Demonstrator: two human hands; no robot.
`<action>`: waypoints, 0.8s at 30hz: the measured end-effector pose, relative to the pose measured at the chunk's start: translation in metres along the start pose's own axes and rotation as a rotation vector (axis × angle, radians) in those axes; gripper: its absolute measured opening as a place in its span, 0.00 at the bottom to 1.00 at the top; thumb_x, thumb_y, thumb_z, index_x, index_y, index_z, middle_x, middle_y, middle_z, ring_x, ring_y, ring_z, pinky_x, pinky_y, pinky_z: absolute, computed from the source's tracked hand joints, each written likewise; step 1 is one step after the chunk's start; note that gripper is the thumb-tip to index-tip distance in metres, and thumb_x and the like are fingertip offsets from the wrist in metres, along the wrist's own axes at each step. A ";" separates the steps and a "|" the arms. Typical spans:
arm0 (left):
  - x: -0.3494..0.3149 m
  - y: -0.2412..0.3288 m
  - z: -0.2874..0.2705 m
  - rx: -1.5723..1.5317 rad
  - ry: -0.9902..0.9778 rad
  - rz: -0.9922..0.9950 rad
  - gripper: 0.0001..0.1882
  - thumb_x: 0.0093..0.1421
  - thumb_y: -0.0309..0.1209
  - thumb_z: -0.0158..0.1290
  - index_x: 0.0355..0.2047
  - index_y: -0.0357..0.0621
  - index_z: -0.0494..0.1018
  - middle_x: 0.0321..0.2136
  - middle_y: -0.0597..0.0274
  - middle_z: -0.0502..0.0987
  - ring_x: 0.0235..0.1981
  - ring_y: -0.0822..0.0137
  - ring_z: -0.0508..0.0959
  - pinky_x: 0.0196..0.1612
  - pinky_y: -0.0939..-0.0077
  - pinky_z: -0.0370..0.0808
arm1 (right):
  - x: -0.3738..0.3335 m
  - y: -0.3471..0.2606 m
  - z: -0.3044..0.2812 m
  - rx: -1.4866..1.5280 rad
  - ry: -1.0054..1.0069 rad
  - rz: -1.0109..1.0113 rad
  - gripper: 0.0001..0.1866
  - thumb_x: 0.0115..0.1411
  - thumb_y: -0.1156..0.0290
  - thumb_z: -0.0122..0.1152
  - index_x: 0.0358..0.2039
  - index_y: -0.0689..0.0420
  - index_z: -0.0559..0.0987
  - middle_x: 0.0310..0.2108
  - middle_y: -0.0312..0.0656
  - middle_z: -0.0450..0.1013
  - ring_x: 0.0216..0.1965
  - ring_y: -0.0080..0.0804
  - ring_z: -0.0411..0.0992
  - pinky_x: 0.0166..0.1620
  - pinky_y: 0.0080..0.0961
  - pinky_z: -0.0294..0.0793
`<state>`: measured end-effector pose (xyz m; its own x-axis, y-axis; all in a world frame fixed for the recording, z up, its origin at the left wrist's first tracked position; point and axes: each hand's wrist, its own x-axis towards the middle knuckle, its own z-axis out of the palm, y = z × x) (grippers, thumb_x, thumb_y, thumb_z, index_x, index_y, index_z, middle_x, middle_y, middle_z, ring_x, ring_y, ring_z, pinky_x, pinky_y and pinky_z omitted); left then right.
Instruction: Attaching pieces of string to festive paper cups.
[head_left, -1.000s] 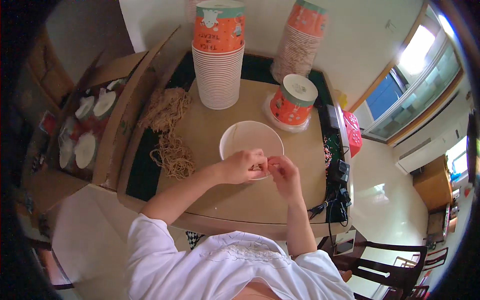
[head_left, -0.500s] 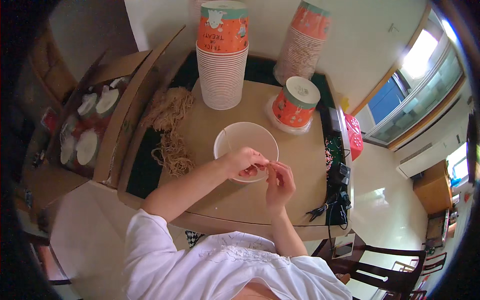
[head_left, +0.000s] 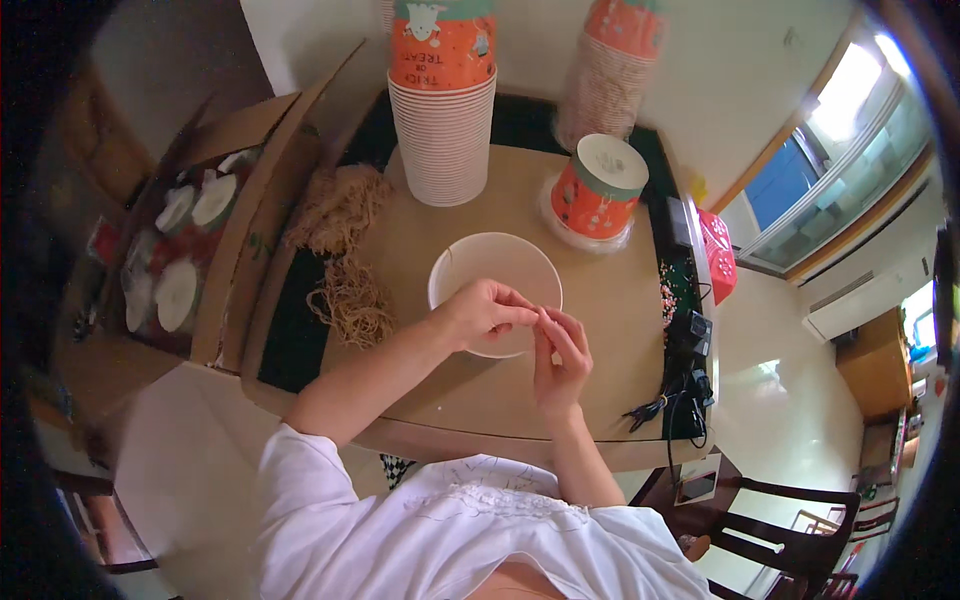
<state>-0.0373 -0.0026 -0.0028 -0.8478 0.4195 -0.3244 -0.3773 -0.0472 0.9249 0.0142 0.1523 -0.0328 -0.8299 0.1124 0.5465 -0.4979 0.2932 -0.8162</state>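
Note:
A white paper bucket (head_left: 497, 262) stands upright on the table in front of me, its open mouth facing up. Both hands meet over its near rim. My left hand (head_left: 484, 316) pinches with thumb and forefinger, and the fingertips of my right hand (head_left: 562, 352) press together right against it. Whatever lies between the fingertips is too small to make out. A thin strand shows at the bucket's far left rim. Left of the bucket lies a loose heap of brown twine (head_left: 350, 300), with more tangled twine (head_left: 343, 205) behind it.
Behind the bucket rises a tall stack of nested buckets (head_left: 440, 135). An orange upturned bucket (head_left: 598, 195) sits at the right, before a plastic-wrapped stack (head_left: 605, 85). An open carton (head_left: 235, 270) stands left. Small beads (head_left: 668, 295) and black cables (head_left: 660, 407) lie along the right edge.
The view has shifted slightly. My hands stay together over the bucket's near rim, with the fingertips pinched closer. Nothing on the table has visibly moved.

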 end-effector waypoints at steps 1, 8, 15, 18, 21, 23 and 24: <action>-0.001 -0.001 0.000 0.002 -0.002 -0.006 0.07 0.57 0.30 0.57 0.31 0.39 0.77 0.19 0.69 0.73 0.14 0.81 0.65 0.15 0.87 0.58 | 0.000 0.001 0.000 0.027 -0.021 0.023 0.12 0.56 0.83 0.57 0.41 0.60 0.79 0.38 0.43 0.73 0.37 0.29 0.73 0.36 0.22 0.74; -0.011 -0.003 0.002 0.159 0.035 0.089 0.07 0.58 0.29 0.55 0.34 0.39 0.77 0.17 0.72 0.71 0.16 0.82 0.65 0.17 0.87 0.59 | 0.003 0.003 -0.008 0.276 -0.113 0.286 0.07 0.57 0.78 0.59 0.36 0.59 0.79 0.33 0.35 0.73 0.28 0.16 0.66 0.28 0.13 0.64; -0.019 0.002 0.015 0.070 0.182 0.107 0.06 0.58 0.25 0.54 0.35 0.38 0.77 0.21 0.71 0.75 0.16 0.83 0.65 0.19 0.88 0.61 | 0.001 0.010 -0.005 0.265 -0.094 0.384 0.01 0.56 0.77 0.60 0.30 0.59 0.77 0.24 0.30 0.69 0.23 0.13 0.60 0.25 0.13 0.59; -0.021 -0.002 0.016 0.211 0.148 0.215 0.06 0.58 0.24 0.54 0.35 0.38 0.78 0.23 0.68 0.77 0.17 0.83 0.66 0.20 0.89 0.63 | 0.000 0.010 -0.004 0.252 -0.098 0.387 0.01 0.56 0.77 0.60 0.29 0.59 0.77 0.23 0.30 0.68 0.22 0.13 0.60 0.25 0.13 0.60; -0.025 -0.003 0.021 0.330 0.223 0.255 0.06 0.57 0.23 0.54 0.35 0.37 0.78 0.25 0.67 0.79 0.20 0.81 0.71 0.23 0.87 0.68 | -0.002 0.015 -0.003 0.197 -0.101 0.338 0.01 0.57 0.79 0.59 0.30 0.61 0.76 0.27 0.34 0.75 0.24 0.13 0.67 0.26 0.11 0.64; -0.023 -0.015 0.019 0.376 0.258 0.351 0.06 0.57 0.24 0.55 0.35 0.37 0.78 0.26 0.65 0.80 0.23 0.79 0.74 0.26 0.85 0.71 | -0.001 0.014 0.000 0.141 -0.097 0.265 0.02 0.57 0.79 0.59 0.31 0.60 0.76 0.26 0.33 0.74 0.22 0.12 0.64 0.25 0.12 0.63; -0.023 -0.017 0.021 0.419 0.291 0.453 0.07 0.57 0.25 0.55 0.35 0.37 0.78 0.27 0.62 0.81 0.26 0.76 0.77 0.29 0.82 0.74 | 0.000 0.013 0.000 0.146 -0.087 0.264 0.02 0.57 0.79 0.59 0.31 0.60 0.76 0.26 0.33 0.74 0.22 0.12 0.64 0.25 0.12 0.63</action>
<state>-0.0039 0.0077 -0.0073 -0.9759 0.1776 0.1272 0.1652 0.2193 0.9616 0.0080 0.1563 -0.0434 -0.9507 0.0828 0.2989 -0.2877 0.1249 -0.9496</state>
